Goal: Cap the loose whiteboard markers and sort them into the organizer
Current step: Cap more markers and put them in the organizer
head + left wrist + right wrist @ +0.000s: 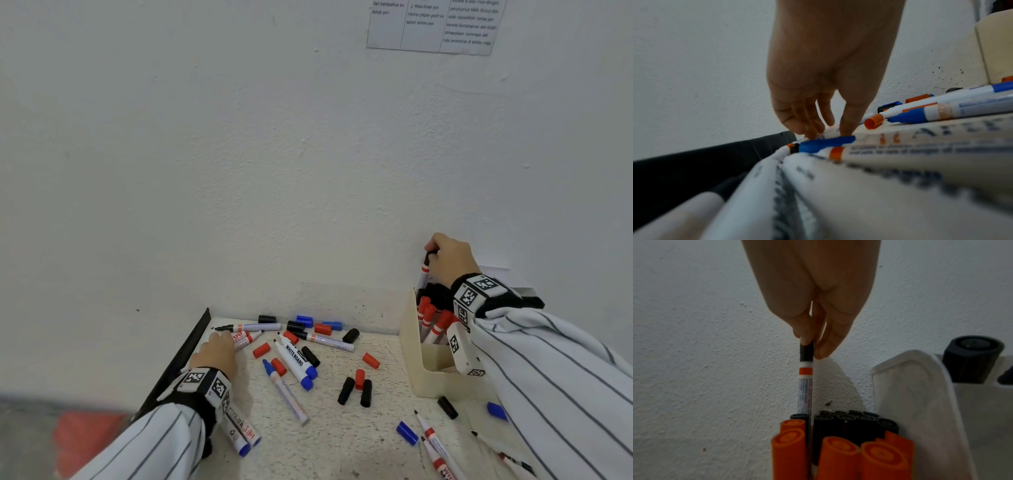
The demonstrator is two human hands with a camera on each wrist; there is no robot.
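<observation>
My right hand (432, 251) pinches the black cap end of a black-capped marker (804, 394) and holds it upright, its lower end down among the markers in the cream organizer (431, 373). Black-capped markers (849, 420) stand at the back of that compartment and red-capped markers (791, 444) in front. My left hand (226, 339) lies on the table at the far left, fingers and thumb pinching a white marker with red print (244, 337). Loose on the table are uncapped blue markers (296, 359), black caps (346, 390), red caps (371, 360) and a blue cap (407, 433).
A black strip (185, 356) runs along the table's left edge and the white wall closes off the back. More markers (239, 435) lie under my left wrist and others (433, 442) near the front. A printed sheet (431, 27) hangs on the wall.
</observation>
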